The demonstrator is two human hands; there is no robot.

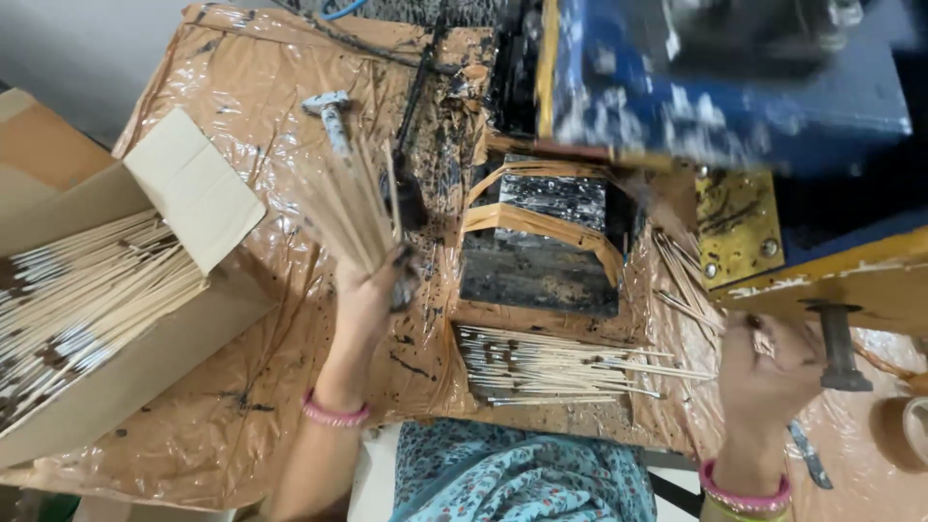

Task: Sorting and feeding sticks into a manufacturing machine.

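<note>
Left hand (pixel 372 290) closed around a blurred fan of thin sticks (pixel 353 203) rising above the fingers. Right hand (pixel 764 372) pinching what seems a few sticks (pixel 681 280), half hidden. Below the fingers, stick pile (pixel 551 367); carton (pixel 116 290) cut off left.

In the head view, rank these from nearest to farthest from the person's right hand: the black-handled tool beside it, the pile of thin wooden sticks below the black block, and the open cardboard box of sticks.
From the right hand:
1. Black-handled tool, just beside it, on its right.
2. Pile of thin wooden sticks, toward the centre, to its left.
3. Open cardboard box of sticks, at the far left edge.
</note>
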